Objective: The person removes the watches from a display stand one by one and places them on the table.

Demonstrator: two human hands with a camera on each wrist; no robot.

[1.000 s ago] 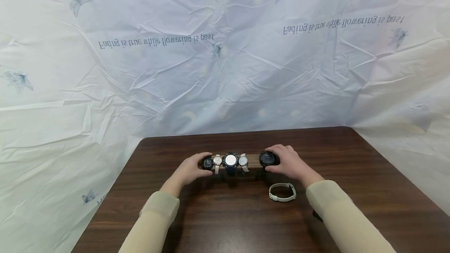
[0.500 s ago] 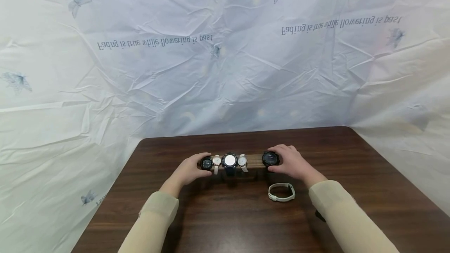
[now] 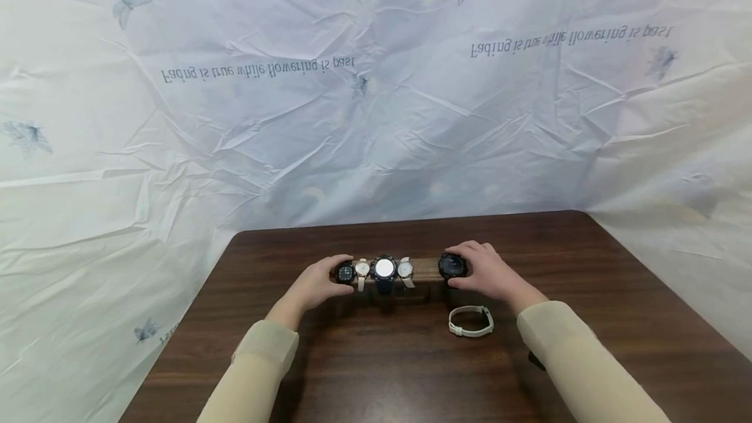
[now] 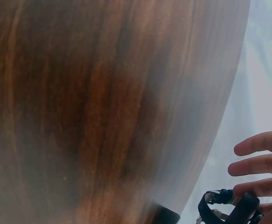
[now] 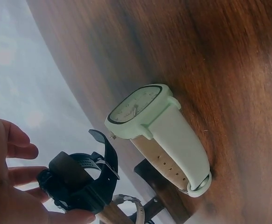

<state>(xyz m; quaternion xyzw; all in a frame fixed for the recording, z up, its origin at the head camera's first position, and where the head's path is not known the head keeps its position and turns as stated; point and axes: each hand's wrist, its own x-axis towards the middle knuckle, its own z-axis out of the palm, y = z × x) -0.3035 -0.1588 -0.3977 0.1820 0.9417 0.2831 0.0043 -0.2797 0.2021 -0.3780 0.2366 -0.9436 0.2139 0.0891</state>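
Black watch [image 3: 453, 266], large and round-faced, sits on the right end of a wooden bar [image 3: 426, 269] that lies across the middle of a dark wood bench [image 3: 399, 364]. The right hand [image 3: 487, 273] closes its grip around this watch, thumb at the near side and fingers curled over the far side. On the same bar, at nine o'clock from the black watch, stand four more in a row: a cream-strapped watch [image 3: 405, 270], a dark watch with a white face [image 3: 384, 269], another pale-strapped watch [image 3: 361, 271] and a small black watch [image 3: 344, 272] at the left end. The left hand [image 3: 317, 283] grips that left end, fingers curled about the small black watch. A white watch [image 3: 470, 321] with its strap fastened in a loop lies flat on the bench at six o'clock from the black watch, near the right hand but apart from it. A crumpled white sheet [image 3: 364, 96] printed with dragonflies hangs behind the bench.
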